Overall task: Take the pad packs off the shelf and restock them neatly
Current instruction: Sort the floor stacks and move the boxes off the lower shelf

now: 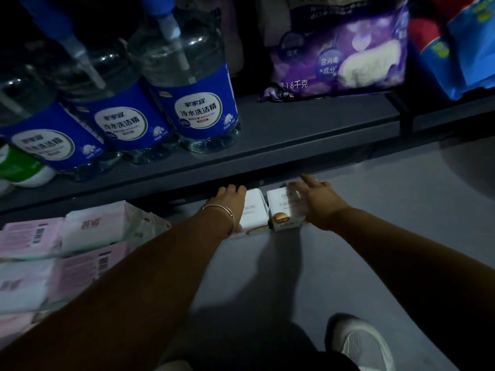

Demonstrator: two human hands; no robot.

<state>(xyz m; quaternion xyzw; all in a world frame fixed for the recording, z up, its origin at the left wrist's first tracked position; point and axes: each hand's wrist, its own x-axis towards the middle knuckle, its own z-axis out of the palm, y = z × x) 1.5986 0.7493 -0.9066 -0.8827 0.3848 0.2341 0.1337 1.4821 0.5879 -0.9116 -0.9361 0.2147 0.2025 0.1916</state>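
Packs first: 2 white pad packs stand side by side under the shelf lip [267, 153] at about 12 o'clock. The left pack [254, 212] meets the left hand [230, 196], whose fingers are hidden, so its hold cannot be told. The right hand [316, 202] lies fingers spread, holding nothing, on the right pack [284, 210], probably squaring it. Pink packs [80, 236] are stacked at 9 o'clock.

Counted on the upper shelf [308, 124]: three clear detergent bottles [198, 103] with blue labels, one green-labelled bottle [18, 167], one purple bag [340, 54], one blue bag [466, 49]. Below: two white pad packs [254, 212]; several pink packs [88, 236], number indeterminate. One white shoe [361, 344].
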